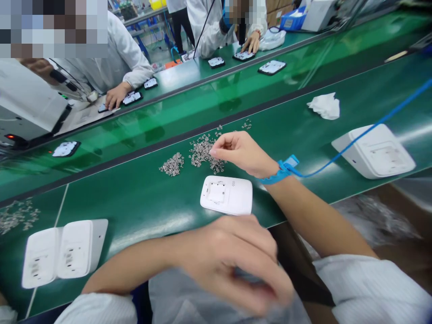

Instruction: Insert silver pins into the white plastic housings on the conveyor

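Right hand: fingertips narrow at metal parts, its nine o'clock; cannot tell if holding any. Left hand: curled, blurred, contents unclear. White housing: right hand's seven o'clock. Step, judged: parts pick-up; next calls for fine pinch.

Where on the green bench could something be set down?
Bare green bench lies between the left white casings and middle casing; another patch lies between the right hand and crumpled tissue. It's crowded around the small metal parts.

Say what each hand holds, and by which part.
Bare right hand, by the tiny silvery metallic pieces: anything in its grip cannot be told. Bare left hand, blurred: likewise.
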Demonstrator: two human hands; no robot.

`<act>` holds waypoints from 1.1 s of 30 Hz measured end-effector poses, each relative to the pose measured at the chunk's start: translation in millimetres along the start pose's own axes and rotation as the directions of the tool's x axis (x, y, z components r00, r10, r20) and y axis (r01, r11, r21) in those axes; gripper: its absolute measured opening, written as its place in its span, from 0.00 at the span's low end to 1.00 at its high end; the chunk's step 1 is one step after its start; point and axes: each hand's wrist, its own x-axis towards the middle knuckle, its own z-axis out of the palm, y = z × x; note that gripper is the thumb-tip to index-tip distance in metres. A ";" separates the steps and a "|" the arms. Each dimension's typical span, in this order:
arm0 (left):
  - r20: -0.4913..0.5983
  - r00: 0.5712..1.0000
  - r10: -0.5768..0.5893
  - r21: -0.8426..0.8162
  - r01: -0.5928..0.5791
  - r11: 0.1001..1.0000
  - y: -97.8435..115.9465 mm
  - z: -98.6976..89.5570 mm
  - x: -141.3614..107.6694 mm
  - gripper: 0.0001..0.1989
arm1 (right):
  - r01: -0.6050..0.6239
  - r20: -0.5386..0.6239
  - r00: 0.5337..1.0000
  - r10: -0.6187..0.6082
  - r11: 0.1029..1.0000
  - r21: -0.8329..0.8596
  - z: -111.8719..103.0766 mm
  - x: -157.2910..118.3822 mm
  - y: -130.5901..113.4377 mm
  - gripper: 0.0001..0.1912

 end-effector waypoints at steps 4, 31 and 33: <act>-0.453 0.892 0.001 0.338 0.171 0.926 -14.6 18.2 -32.2 0.13 | 0.135 0.081 0.991 -0.109 0.875 -0.464 2.0 -27.4 -2.4 0.09; -0.581 0.811 0.067 0.342 0.168 0.925 -25.1 99.5 -55.5 0.08 | 0.445 0.444 0.895 0.033 -0.107 -0.889 35.5 -81.6 -12.9 0.07; -0.653 0.755 0.052 0.282 0.179 0.943 -28.8 93.2 -55.4 0.08 | 0.506 0.508 0.861 0.037 -0.174 -0.845 35.7 -83.1 -13.6 0.07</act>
